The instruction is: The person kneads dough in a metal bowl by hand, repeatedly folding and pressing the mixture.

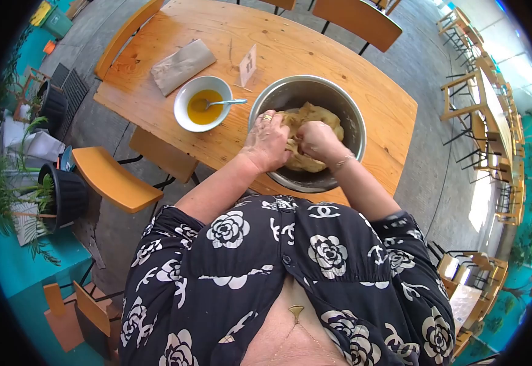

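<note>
A large steel bowl (354,105) stands on the wooden table (394,125) and holds a lump of yellowish dough (327,117). My left hand (267,141) lies over the bowl's left side, its fingers curled onto the dough and a ring on one finger. Within the bowl, my right hand (319,140) is closed in a fist pressed into the dough, fingertips hidden. To the left, a white bowl (182,112) contains yellow liquid (203,107) and a spoon (232,102).
A folded paper bag (183,65) and a small standing card (247,65) are on the table behind the bowls. Wooden chairs (116,179) surround the table. Potted plants (64,195) stand at the left, and more tables and chairs (495,110) at the right.
</note>
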Demonstrator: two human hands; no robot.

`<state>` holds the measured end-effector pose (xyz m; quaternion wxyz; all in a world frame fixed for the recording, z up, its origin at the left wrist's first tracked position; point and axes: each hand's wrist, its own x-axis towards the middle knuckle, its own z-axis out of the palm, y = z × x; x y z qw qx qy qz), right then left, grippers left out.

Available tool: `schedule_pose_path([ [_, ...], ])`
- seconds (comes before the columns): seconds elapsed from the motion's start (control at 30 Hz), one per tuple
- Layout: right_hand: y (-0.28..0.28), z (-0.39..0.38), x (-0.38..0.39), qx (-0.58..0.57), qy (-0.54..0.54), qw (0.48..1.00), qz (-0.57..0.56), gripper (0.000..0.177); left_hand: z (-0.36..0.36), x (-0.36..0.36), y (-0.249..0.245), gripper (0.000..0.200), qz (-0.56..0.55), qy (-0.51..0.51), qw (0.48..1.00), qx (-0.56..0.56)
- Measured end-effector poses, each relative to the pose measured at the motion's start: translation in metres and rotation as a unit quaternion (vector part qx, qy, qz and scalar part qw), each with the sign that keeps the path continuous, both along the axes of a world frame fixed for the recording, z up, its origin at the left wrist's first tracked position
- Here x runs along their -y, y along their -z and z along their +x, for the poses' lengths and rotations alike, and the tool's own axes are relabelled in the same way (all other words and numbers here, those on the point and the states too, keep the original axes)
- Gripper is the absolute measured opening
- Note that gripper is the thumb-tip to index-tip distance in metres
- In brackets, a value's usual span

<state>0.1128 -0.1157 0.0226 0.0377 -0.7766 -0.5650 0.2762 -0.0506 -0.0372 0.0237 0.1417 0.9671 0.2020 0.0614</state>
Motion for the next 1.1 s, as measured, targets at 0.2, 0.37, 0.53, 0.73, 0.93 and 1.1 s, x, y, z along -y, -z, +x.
schedule_pose_path([
  [0.2, -0.065, 0.012, -0.005, -0.067, 0.041, 0.988, 0.136, 0.037, 0.004, 0.002, -0.006, 0.057, -0.042, -0.017, 0.998, -0.037],
  [0.37, -0.081, 0.005, -0.038, -0.106, 0.035, 0.978, 0.178, 0.034, -0.002, -0.001, 0.005, 0.053, -0.059, -0.014, 0.998, -0.018],
  [0.53, -0.088, -0.044, -0.099, -0.097, -0.027, 0.975, 0.2, 0.032, -0.019, -0.007, -0.003, 0.047, -0.052, -0.022, 0.998, -0.036],
  [0.73, -0.053, -0.08, -0.167, 0.002, -0.124, 0.987, 0.1, 0.028, -0.055, -0.037, -0.02, 0.023, -0.186, 0.013, 0.951, 0.248],
  [0.93, -0.025, -0.083, -0.197, 0.014, -0.119, 0.993, -0.018, 0.028, -0.111, -0.073, -0.026, 0.025, -0.108, -0.257, 0.888, 0.367],
  [1.1, -0.021, -0.084, -0.205, 0.017, -0.086, 0.996, -0.016, 0.021, -0.143, -0.118, 0.016, 0.055, -0.099, -0.46, 0.839, 0.272],
])
